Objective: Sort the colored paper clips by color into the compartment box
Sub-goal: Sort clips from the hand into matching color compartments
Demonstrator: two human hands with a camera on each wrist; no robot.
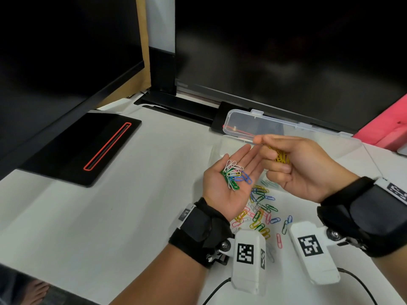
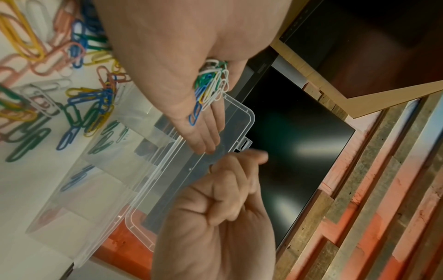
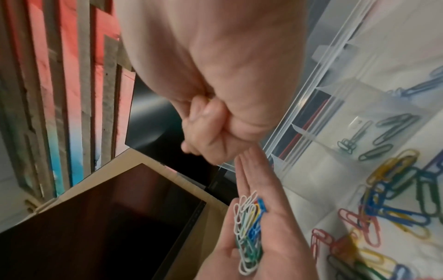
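Note:
My left hand [image 1: 240,160] lies palm up with straight fingers, carrying a mixed bunch of white, green, blue and yellow paper clips [image 1: 234,175] [image 2: 210,85] [image 3: 249,227]. Just right of it, my right hand [image 1: 264,148] [image 3: 210,132] curls its fingers round a few yellow clips [image 1: 281,158]. Both hands hover in front of the clear compartment box [image 1: 348,146] [image 2: 95,189] [image 3: 335,106], whose lid [image 1: 253,124] stands open. Green clips [image 3: 378,136] and blue clips [image 3: 419,85] lie in separate compartments. A loose pile of coloured clips [image 1: 259,208] [image 2: 79,98] [image 3: 395,199] lies on the white table under the hands.
A black monitor base with a red-edged slot [image 1: 88,148] lies at the left. Dark monitors [image 1: 286,62] stand close behind the box. A pink block [image 1: 387,126] sits at the far right. Thin black cables [image 1: 356,280] run along the near table edge.

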